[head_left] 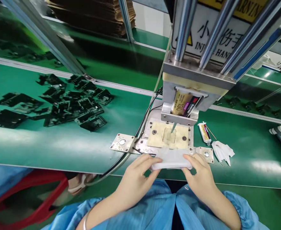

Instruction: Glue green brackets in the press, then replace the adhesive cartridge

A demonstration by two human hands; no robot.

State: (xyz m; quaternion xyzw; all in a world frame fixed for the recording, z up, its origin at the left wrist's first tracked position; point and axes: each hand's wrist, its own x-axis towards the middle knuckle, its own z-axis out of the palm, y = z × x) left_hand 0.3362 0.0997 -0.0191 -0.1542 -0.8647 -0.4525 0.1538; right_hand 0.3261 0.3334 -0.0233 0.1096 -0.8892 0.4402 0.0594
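A flat white rectangular piece (172, 159), like a casing or a wrapped pad, spans the gap between my two hands. My left hand (139, 175) pinches its left end between thumb and fingers, and my right hand (199, 171) grips the right end the same way. Just beyond it lies a cream fixture plate (152, 135) with a shallow square recess. Above that plate hangs the press head (198, 92), holding an adhesive cartridge (185, 102) whose greenish nozzle (173, 127) points down at the recess. What the white piece is exactly, I cannot tell.
Metal button plates (116, 145) flank the fixture. Black cables (142, 124) run along its left. Many dark plastic parts (75, 102) are piled left. A spare cartridge (204, 132) and crumpled white tissue (223, 151) lie right. A red stool (40, 207) and another person's foot (77, 185) are lower left.
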